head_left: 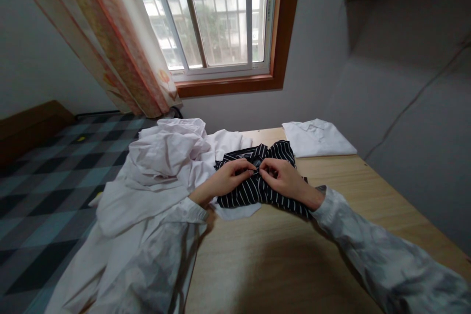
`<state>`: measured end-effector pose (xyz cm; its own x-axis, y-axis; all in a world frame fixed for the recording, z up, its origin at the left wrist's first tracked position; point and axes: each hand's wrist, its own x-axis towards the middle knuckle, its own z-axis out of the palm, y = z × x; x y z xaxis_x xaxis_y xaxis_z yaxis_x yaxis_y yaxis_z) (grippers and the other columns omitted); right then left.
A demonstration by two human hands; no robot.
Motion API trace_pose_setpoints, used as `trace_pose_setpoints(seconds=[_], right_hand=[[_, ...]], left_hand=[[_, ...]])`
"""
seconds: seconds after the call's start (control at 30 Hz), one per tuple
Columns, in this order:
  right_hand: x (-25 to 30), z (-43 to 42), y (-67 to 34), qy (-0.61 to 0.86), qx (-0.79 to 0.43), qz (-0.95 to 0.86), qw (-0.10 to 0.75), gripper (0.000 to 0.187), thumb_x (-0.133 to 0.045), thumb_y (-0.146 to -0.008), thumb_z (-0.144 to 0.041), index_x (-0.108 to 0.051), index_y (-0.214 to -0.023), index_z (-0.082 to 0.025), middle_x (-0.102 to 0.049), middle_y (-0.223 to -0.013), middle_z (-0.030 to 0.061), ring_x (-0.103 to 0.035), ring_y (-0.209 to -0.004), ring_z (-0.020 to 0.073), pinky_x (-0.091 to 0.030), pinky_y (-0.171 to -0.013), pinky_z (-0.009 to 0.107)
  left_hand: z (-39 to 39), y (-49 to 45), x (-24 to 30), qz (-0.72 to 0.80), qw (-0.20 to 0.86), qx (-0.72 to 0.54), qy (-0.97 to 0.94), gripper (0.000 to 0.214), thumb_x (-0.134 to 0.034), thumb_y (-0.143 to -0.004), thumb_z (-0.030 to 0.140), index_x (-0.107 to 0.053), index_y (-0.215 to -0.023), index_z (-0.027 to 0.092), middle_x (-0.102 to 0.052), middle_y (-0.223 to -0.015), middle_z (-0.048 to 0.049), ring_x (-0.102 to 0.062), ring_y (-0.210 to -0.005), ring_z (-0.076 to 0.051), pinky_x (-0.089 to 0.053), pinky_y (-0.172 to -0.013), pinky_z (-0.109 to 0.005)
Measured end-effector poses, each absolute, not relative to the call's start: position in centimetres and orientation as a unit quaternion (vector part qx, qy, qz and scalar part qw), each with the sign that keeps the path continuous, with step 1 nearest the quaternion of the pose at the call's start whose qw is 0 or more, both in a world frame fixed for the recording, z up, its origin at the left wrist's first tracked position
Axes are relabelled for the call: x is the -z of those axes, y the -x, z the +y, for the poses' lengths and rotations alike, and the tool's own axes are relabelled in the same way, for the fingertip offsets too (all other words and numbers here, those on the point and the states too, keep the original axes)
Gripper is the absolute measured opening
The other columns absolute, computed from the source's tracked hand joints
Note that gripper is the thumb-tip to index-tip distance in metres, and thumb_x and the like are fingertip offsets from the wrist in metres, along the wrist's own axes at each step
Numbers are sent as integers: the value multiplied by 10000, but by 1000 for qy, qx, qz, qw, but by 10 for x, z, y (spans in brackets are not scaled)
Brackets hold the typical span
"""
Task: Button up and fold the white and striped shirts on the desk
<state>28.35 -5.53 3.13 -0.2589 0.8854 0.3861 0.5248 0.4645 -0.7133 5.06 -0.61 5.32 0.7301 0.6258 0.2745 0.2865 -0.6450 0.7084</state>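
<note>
A black shirt with white stripes [241, 195] lies bunched on the wooden table, its collar toward the window. My left hand [235, 175] pinches the fabric near the collar opening, thumb and forefinger together. Close beside it, my right hand [281, 176] also pinches the shirt at its front, with the fingers curled. The two sets of fingertips almost meet; whatever small part is between them, perhaps a button, is too small to make out. Both wrists rest low over the cloth.
A heap of white clothes [165, 157] covers the left of the table [279, 265] and hangs down its side. A folded white shirt [318, 140] lies at the back right. Left stands a bed with a checked cover [40, 196]; behind are a curtain [121, 39] and a window [221, 14].
</note>
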Motion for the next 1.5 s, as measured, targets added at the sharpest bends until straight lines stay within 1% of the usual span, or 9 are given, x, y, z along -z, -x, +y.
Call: trace_pose_setpoints(seconds=[0.27,0.47,0.7,0.93,1.03,1.13,1.23,1.3,1.5], right_hand=[[-27,-56,-282,439,-225,-767,410,149,-563,-1029,-288,-685,-958,-237,-669,-823,12,-590,-729,179,-411,-662,317],[-25,-53,-284,426,-312,-736,423,197,-549,-1055,-365,-666,-956,-242,-692,-897,20,-615,-769,183,-439,-649,309],[-8,-41,-287,436,-291,-745,414,218,-573,-1034,-360,-699,-921,-222,-694,-838,15,-591,-729,175,-420,-672,321],[-13,-18,-315,517,-271,-584,564,291,-634,-967,-506,-670,-913,-223,-666,-793,15,-582,-714,180,-458,-658,317],[-20,-18,-319,518,-343,-536,572,320,-640,-952,-551,-644,-948,-231,-579,-655,-34,-514,-575,158,-434,-555,296],[-35,-31,-311,510,-330,-568,555,323,-612,-988,-552,-638,-956,-231,-631,-692,-13,-553,-596,161,-457,-577,301],[-62,-59,-294,521,-182,-674,492,317,-582,-1030,-495,-646,-869,-230,-679,-756,26,-594,-679,173,-435,-644,317],[-81,-79,-285,540,-90,-745,380,348,-642,-1006,-505,-629,-787,-234,-673,-737,27,-578,-671,175,-380,-641,327],[-90,-111,-291,534,-65,-841,59,528,-854,-758,-726,-690,-874,-237,-743,-793,59,-650,-669,233,-374,-616,331]], left_hand=[[-14,-57,-57,273,286,-262,-880,156,-563,-999,193,-715,-976,220,-719,-966,-39,-661,-899,-207,-549,-875,-376],[-14,-57,-56,258,309,-277,-872,151,-549,-1031,231,-696,-994,226,-711,-975,-42,-656,-921,-209,-545,-895,-372],[-18,-60,-68,234,362,-300,-851,201,-497,-1037,223,-681,-955,218,-708,-987,-48,-652,-957,-206,-531,-936,-368],[8,-41,-52,381,263,-348,-815,176,-517,-949,128,-673,-954,209,-721,-952,-30,-650,-908,-202,-508,-892,-360],[14,-36,-47,426,203,-355,-807,142,-573,-957,143,-687,-1012,207,-705,-935,-29,-644,-859,-199,-503,-822,-343],[9,-37,-50,429,157,-344,-820,117,-606,-971,151,-704,-1009,204,-701,-967,-42,-647,-849,-196,-498,-787,-331],[3,-41,-55,432,120,-330,-831,127,-606,-978,135,-716,-968,199,-715,-997,-54,-658,-846,-192,-497,-791,-335],[0,-42,-58,437,100,-326,-832,112,-628,-965,130,-717,-962,198,-721,-981,-52,-662,-840,-192,-492,-786,-334],[-1,-36,-70,421,143,-282,-850,68,-673,-977,228,-733,-976,196,-732,-882,-31,-626,-744,-166,-451,-701,-305]])
